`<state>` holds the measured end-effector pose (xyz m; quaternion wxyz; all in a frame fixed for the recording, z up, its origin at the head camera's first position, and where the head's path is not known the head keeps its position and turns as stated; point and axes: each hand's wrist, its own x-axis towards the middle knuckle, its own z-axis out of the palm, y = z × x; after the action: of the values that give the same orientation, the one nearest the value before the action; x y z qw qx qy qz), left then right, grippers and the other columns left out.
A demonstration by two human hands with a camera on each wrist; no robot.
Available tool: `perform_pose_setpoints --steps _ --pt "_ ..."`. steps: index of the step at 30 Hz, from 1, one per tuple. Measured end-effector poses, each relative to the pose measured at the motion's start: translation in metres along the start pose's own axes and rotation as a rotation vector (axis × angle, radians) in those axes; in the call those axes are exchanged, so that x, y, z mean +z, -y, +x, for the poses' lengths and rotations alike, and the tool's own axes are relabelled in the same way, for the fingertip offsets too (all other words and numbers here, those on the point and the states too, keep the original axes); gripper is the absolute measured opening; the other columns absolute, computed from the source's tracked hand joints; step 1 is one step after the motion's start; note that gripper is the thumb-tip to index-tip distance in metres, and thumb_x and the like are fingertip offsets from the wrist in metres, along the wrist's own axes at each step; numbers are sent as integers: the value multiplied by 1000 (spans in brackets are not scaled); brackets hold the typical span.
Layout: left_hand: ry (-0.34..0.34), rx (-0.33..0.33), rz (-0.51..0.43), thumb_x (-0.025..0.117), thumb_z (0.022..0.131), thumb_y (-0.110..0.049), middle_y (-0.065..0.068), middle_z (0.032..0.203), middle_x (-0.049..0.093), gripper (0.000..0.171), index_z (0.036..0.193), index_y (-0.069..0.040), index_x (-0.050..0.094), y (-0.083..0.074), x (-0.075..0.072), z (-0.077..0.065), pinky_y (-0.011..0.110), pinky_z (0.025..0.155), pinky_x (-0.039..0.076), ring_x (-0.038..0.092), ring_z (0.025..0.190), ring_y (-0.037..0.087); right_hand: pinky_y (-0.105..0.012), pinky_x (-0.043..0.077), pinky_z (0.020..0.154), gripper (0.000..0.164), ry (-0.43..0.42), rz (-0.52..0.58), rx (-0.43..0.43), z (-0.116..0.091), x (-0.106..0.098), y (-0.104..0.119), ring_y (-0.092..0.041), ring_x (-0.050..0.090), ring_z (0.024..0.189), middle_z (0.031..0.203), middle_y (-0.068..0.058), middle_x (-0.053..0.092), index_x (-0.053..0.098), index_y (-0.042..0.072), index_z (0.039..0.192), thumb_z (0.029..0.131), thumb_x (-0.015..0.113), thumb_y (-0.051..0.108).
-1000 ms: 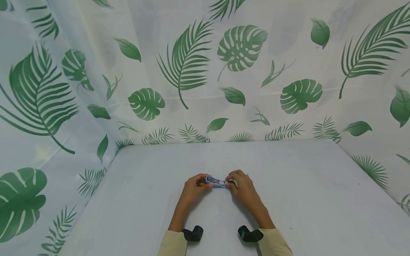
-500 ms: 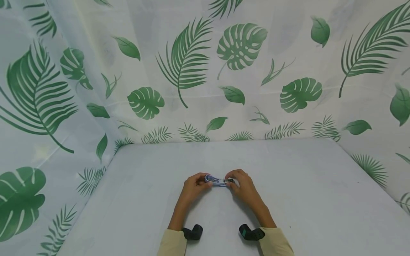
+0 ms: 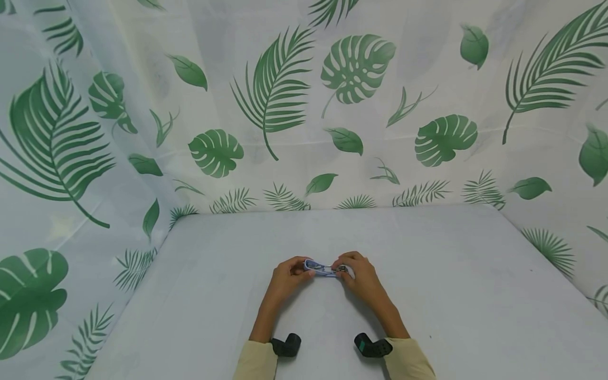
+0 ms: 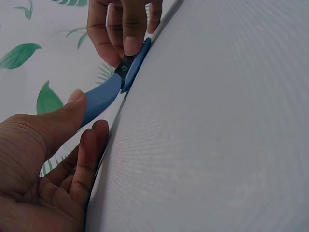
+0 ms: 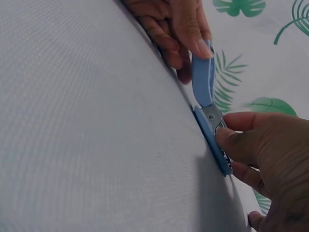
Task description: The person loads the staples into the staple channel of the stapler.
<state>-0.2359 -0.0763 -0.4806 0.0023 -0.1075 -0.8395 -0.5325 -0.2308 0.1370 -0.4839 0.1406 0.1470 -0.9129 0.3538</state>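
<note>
A small blue stapler (image 3: 324,272), its top cover swung back on a metal hinge, lies between both hands low over the table. My left hand (image 3: 286,281) pinches the blue cover (image 4: 100,100) with the thumb on top; its other fingers curl below in the left wrist view. My right hand (image 3: 364,281) holds the metal rail and blue base (image 5: 210,135) between thumb and fingers. In the right wrist view the base is close along the white surface, while the cover rises at an angle from the hinge. Right fingers partly hide the rail.
A white-covered table (image 3: 228,248) surrounds the hands. Behind it and at its sides hangs a white curtain (image 3: 294,158) printed with green leaves. Black wrist cameras (image 3: 286,345) sit by both light sleeves (image 3: 258,361).
The fingertips of my right hand have shifted slightly left along the rail, and more of the stapler's right end shows. My left hand keeps its grip in nearly the same place.
</note>
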Motion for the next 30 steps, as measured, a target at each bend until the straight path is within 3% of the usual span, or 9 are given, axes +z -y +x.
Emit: perform_pose_setpoints --steps 14,24,30 --pt "0 0 -5 75 86 -21 14 104 72 31 114 -7 70 -2 0 -1 28 75 51 63 85 15 -49 49 95 18 20 16 24 0 -2 0 -30 61 110 111 -11 67 72 14 91 82 74 -1" --pt "2 6 -9 75 87 -21 13 106 73 32 115 -8 70 0 0 -1 25 74 51 64 84 13 -50 50 92 19 -11 6 4 0 -2 2 -32 63 106 108 -12 68 72 13 85 79 76 -4" --pt "0 11 -13 75 87 -23 11 105 73 32 115 -9 70 3 1 0 25 74 51 63 84 12 -59 41 102 16 -14 24 3 0 -4 3 -32 64 108 108 -12 69 71 9 86 77 77 -4"
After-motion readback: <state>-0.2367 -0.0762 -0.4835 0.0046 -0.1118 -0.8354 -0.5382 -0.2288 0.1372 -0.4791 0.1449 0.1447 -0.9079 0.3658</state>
